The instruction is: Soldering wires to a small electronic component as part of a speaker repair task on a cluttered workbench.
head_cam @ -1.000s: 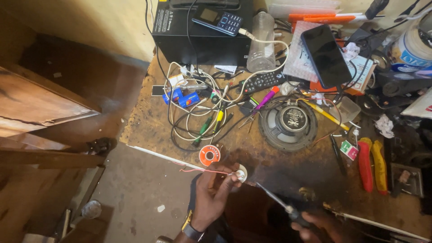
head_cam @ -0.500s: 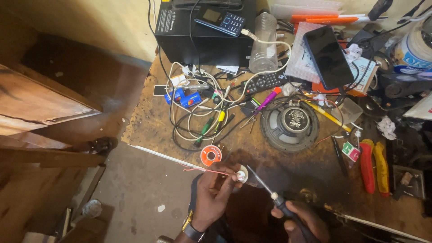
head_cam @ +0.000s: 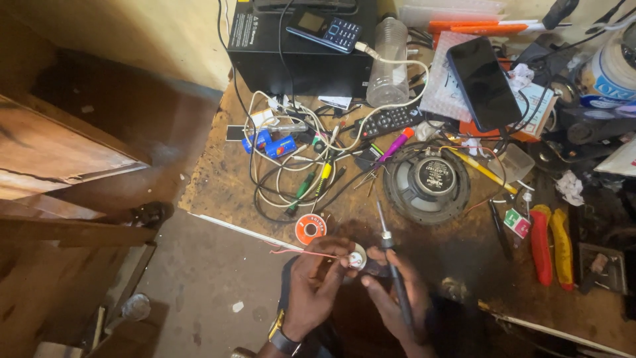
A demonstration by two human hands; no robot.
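a small round white part [head_cam: 357, 257] is pinched in the grip of the left hand [head_cam: 317, 285], at about 1 o'clock from that hand's palm; the fingers are closed on it, and a thin red wire [head_cam: 301, 252] is seen running off from the fingertips toward 9 o'clock. a wristwatch [head_cam: 281, 337] is worn on the left wrist, and the forearm enters from the bottom edge of the view. the right hand [head_cam: 397, 295] is held just beside the left, at 3 o'clock from the white part, its grip wrapped shut around the dark handle of a soldering iron [head_cam: 392, 265]. the iron is held nearly upright in the view, its metal tip pointed toward 12 o'clock, above and to the right of the white part rather than on it. whether the right fingertips touch the part cannot be told.

both hands are held at the near edge of the desk [head_cam: 218, 185], whose left edge falls away toward 9 o'clock to a bare concrete floor [head_cam: 199, 285]. just beyond the left fingers, at 12 o'clock, a red solder spool [head_cam: 310, 229] is laid flat. farther on, a round black speaker [head_cam: 427, 185] is seen at 1 o'clock and a tangle of cables [head_cam: 298, 166] at 11 o'clock. red and yellow handled tools [head_cam: 551, 246] lie at 3 o'clock. at the far edge a black box [head_cam: 291, 46] is stood, with a small keypad phone [head_cam: 326, 30] on top.
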